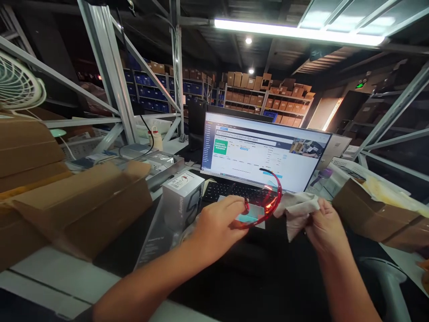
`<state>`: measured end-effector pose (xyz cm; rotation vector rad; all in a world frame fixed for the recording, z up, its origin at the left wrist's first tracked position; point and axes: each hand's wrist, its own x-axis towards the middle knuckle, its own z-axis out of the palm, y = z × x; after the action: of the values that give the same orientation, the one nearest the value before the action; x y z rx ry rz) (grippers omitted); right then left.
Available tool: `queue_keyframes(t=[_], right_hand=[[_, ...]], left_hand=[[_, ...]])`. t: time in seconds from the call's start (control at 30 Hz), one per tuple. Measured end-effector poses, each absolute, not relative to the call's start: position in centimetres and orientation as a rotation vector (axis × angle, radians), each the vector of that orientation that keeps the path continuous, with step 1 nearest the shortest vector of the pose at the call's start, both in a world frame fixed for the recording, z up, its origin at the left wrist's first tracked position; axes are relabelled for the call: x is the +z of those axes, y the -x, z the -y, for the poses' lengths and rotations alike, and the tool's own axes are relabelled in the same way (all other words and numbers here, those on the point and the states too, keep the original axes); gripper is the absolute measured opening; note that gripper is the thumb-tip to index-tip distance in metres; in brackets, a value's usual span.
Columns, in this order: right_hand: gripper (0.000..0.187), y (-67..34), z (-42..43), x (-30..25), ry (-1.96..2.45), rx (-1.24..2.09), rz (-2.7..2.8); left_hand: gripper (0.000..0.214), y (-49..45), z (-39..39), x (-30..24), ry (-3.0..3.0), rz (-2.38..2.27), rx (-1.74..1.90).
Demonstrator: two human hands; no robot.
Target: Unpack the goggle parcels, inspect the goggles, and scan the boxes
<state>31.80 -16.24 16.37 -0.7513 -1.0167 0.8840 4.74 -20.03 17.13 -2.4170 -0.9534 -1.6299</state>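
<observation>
My left hand (pixel 221 221) is closed on a glossy red headset (pixel 277 197), gripping it near one end. The headset's curved band rises to the right in front of the monitor and ends in a dark tip. My right hand (pixel 327 226) pinches a crumpled light grey cloth (pixel 296 210), which hangs down beside the band. Whether the cloth touches the headset, I cannot tell. Behind my left hand, a small pale blue and white packet or card (pixel 256 214) lies partly hidden near the keyboard (pixel 221 191). A grey printed product box (pixel 182 199) stands left of that hand.
A lit monitor (pixel 251 152) stands behind the keyboard. Open cardboard boxes (pixel 83 201) flank the left side, and another carton (pixel 375 214) stands at right. A grey stand-like device (pixel 389 277) is at lower right. Metal frame posts (pixel 107 67) rise at left.
</observation>
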Motion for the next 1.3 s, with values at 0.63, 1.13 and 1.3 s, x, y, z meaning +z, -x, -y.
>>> queue_keyframes(t=[0.63,1.13,1.3], right_hand=[[0.041,-24.6,22.0,16.0,1.065,0.753,1.197],[0.040,-21.6,22.8,13.4,0.829,0.093,1.655],[0.037,-22.5,22.5,14.3,0.866,0.436,1.665]], left_hand=[[0.025,-7.9,21.7,14.5,2.763,1.122,-1.367],[0.018,-7.5,21.3,14.5,2.626,1.298,-1.550],[0.015,-7.6,21.5,14.6,2.625,1.400,-1.500]])
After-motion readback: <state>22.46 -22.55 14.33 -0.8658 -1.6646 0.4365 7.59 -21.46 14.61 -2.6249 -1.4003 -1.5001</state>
